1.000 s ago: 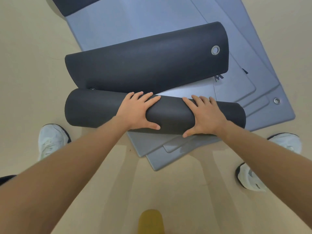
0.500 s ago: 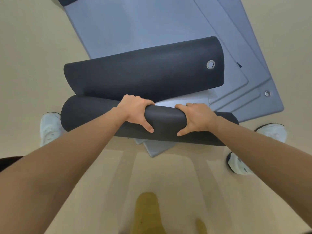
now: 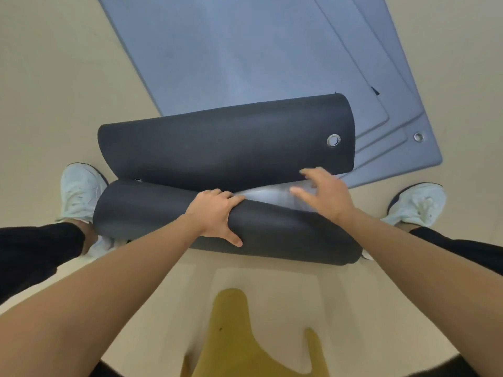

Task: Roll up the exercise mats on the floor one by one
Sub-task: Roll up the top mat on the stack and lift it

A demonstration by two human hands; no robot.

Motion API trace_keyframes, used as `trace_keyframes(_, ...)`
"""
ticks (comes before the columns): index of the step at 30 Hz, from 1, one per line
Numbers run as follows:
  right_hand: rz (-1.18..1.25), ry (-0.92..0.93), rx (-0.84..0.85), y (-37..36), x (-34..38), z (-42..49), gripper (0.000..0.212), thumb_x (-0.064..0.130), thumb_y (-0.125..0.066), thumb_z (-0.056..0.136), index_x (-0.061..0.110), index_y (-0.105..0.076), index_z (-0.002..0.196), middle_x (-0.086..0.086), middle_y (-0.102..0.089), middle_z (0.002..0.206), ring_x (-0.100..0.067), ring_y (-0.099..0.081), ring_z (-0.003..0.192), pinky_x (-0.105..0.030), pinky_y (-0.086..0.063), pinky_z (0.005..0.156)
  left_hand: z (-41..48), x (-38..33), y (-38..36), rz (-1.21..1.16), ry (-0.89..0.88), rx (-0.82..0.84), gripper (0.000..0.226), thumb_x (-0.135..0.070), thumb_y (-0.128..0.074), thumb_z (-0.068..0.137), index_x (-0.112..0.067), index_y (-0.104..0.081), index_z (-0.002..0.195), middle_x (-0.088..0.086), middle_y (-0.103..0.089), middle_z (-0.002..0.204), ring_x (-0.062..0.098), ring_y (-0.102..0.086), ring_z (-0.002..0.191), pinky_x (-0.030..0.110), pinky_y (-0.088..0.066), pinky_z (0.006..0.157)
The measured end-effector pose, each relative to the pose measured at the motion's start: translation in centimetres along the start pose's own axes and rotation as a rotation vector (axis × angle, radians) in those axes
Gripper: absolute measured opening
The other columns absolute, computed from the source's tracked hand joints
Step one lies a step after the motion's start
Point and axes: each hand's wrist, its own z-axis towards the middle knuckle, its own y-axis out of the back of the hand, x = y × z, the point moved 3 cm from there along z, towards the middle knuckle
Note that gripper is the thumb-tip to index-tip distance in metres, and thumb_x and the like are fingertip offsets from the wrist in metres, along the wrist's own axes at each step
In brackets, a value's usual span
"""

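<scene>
My left hand [image 3: 215, 213] grips the dark roll [image 3: 285, 235], fingers curled over its top. My right hand [image 3: 324, 198] is spread wide just above it, holding nothing. The roll lies between my shoes [image 3: 79, 191], at the near end of the blue mats [image 3: 245, 63].

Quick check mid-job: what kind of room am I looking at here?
Probably a gym or exercise studio. Several blue-grey exercise mats lie stacked flat on a smooth beige floor, the left hand grips a dark mat roll, and the person wears white sneakers.
</scene>
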Motion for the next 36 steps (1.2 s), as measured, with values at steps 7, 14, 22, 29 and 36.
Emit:
trace_keyframes(7,0.552,-0.486,-0.162,5.9,-5.5,5.9,0.055,0.049,-0.074,0.090,0.016,-0.058,0.131,-0.011,-0.065,0.132,-0.029,-0.071,0.100,-0.034,-0.061,0.083,-0.6,0.0,-0.7,0.008,-0.034,-0.056,0.123,-0.097,-0.057,0.058,-0.034,-0.028,0.159,-0.008,-0.042,0.159,0.020,-0.044,0.140,0.038,-0.036,0.116)
trace_keyframes(14,0.676,-0.570,-0.336,6.0,-4.5,8.7,0.034,0.050,-0.078,0.084,0.019,-0.065,0.085,-0.001,-0.071,0.088,-0.032,-0.072,0.084,-0.049,-0.062,0.083,-1.0,-0.2,-1.1,0.013,-0.037,-0.070,0.124,-0.098,-0.051,0.061,-0.033,-0.022,0.162,-0.006,-0.037,0.163,0.021,-0.037,0.147,0.041,-0.027,0.123)
trace_keyframes(22,1.036,-0.564,-0.447,6.6,-1.2,11.0,0.022,0.032,-0.075,0.094,0.012,-0.068,0.100,0.000,-0.070,0.098,-0.019,-0.068,0.082,-0.025,-0.057,0.073,-1.5,-0.1,-1.4,0.055,-0.031,-0.197,0.118,-0.101,-0.047,0.058,-0.028,-0.050,0.151,-0.003,-0.060,0.144,0.022,-0.058,0.127,0.045,-0.041,0.112)
trace_keyframes(29,0.815,0.007,-0.350,10.5,3.5,12.1,0.090,0.033,-0.083,0.085,0.034,-0.030,0.157,0.005,-0.032,0.162,-0.010,-0.043,0.140,-0.024,-0.037,0.114,-1.5,0.0,-1.5,0.023,-0.006,-0.161,0.119,-0.102,-0.044,0.058,-0.033,-0.040,0.155,-0.007,-0.054,0.150,0.021,-0.053,0.133,0.044,-0.035,0.115)
trace_keyframes(36,-0.281,0.420,-0.345,8.3,6.0,14.1,0.068,0.067,-0.039,0.098,0.042,-0.025,0.160,-0.004,-0.010,0.172,-0.035,-0.005,0.157,-0.062,-0.008,0.120,-1.7,0.1,-1.6,0.028,-0.007,-0.144,0.119,-0.101,-0.043,0.062,-0.036,-0.027,0.160,-0.008,-0.042,0.159,0.021,-0.042,0.141,0.043,-0.027,0.121)
